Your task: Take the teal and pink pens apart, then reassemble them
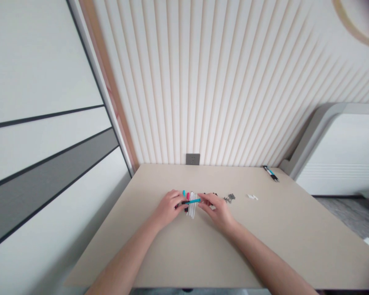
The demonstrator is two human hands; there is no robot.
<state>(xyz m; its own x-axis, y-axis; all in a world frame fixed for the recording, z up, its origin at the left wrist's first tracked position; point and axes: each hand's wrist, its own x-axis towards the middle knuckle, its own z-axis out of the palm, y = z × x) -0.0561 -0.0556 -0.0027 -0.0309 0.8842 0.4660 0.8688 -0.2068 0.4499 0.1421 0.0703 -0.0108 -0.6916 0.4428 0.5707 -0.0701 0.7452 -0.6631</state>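
Note:
A pen with a blue barrel [194,201] and a black end lies level between my two hands above the table. My left hand [169,205] is closed, pinching the black end between thumb and fingers. At the blue end, the thumb and forefinger of my right hand [217,209] close round the tip; any small part inside those fingers is hidden. Just beneath the pen is a bundle of thin white sticks [192,210], like pen refills. Beside them sit a pink piece [188,196] and a teal piece [183,192]. Small black pieces [215,194] show partly behind my right hand.
Right of my hands lie a pile of small grey parts [230,198] and several small white pieces [252,196]. Pens [270,173] rest near the table's far right corner. A ribbed wall with a dark socket [192,159] borders the back of the table [178,254].

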